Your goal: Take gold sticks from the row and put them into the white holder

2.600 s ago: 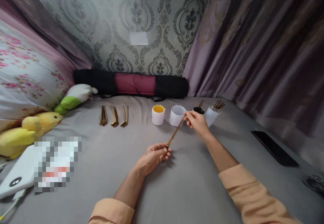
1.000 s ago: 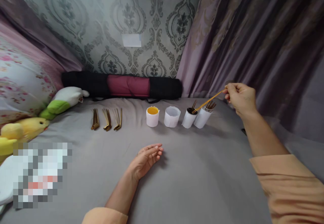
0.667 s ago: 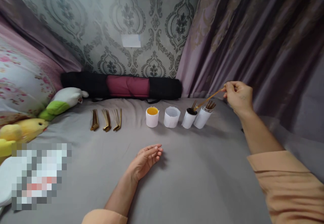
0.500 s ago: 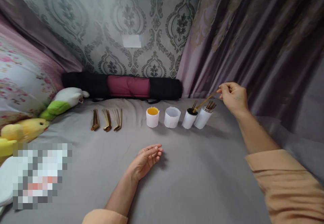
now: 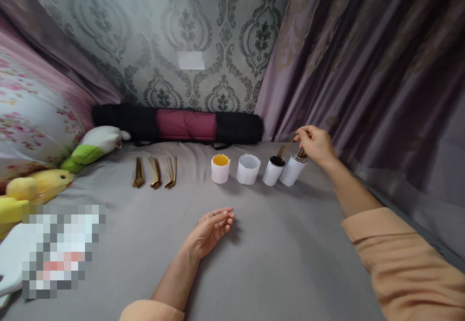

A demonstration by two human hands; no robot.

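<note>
My right hand [image 5: 315, 143] pinches a thin gold-coloured stick [image 5: 292, 140], which looks like a metal straw, above the two narrow white-wrapped cans. One narrow can [image 5: 273, 173] has a dark inside and a few thin brown sticks [image 5: 281, 150] standing in it. Beside it, the other narrow can [image 5: 292, 172] leans slightly and holds several more sticks, partly behind my hand. My left hand [image 5: 212, 231] rests on the grey sheet with its fingers loosely extended and nothing in them. On the left lie three groups of bent gold-coloured straws [image 5: 138, 173].
A white cup with an orange inside [image 5: 220, 172] and a wider whitish cup [image 5: 248, 172] stand left of the cans. Behind lies a black and maroon roll [image 5: 185, 125]. Plush toys [image 5: 54, 185] and a floral pillow [image 5: 32, 113] line the left side; curtains hang at right.
My right hand has moved left towards the cans, and the stick in it now points more steeply down, its lower end lifted from the dark can. The left hand stays put.
</note>
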